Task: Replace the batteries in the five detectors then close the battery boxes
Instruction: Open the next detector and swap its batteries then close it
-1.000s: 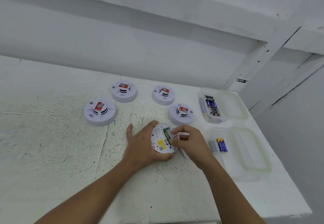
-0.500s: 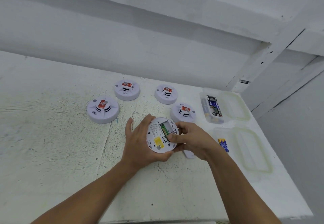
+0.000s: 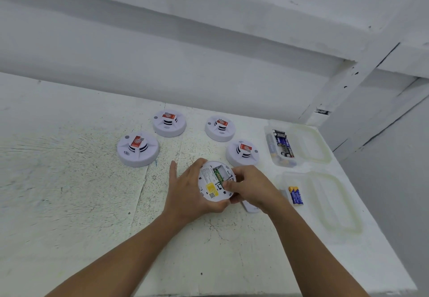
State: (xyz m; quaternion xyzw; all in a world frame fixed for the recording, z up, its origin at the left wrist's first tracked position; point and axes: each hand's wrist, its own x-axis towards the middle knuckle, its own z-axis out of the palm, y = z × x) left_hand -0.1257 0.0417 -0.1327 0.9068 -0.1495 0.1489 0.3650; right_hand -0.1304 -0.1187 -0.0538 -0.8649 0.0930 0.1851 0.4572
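Left hand point(image 3: 188, 192) fingers wrapped round upturned detector point(image 3: 210, 186), at table point(image 3: 69, 203) middle, toward right edge. Right hand point(image 3: 250, 187) fingers curled at open battery bay point(image 3: 223, 171); I can't tell what they pinch. Risk: tilted detector slips, wrist knocks loose cover point(image 3: 250, 208).

My left hand point(image 3: 188, 189) cups the detector point(image 3: 212, 184) from the left, one finger splayed; my right hand point(image 3: 251, 187) grips its right edge, a fingertip on its back. Both forearms rise from the lower frame, converging.
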